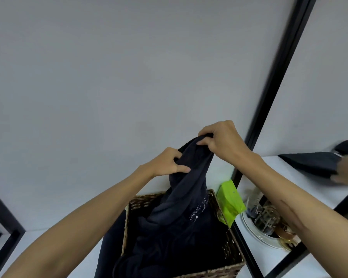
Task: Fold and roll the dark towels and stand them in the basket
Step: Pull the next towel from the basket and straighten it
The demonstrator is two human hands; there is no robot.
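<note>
Views: one, worn on the head.
Facing: forward and down, toward a pale wall [129,67].
Nearness: close; forearms enter from the lower corners, wicker basket [229,243] at bottom edge.
Lens: wide; mirror frame [277,77] slants.

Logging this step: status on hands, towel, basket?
Left hand and right hand both grip the dark towel, lifted above the wicker basket. Unfolded, lower end inside. Nothing blocking.
</note>
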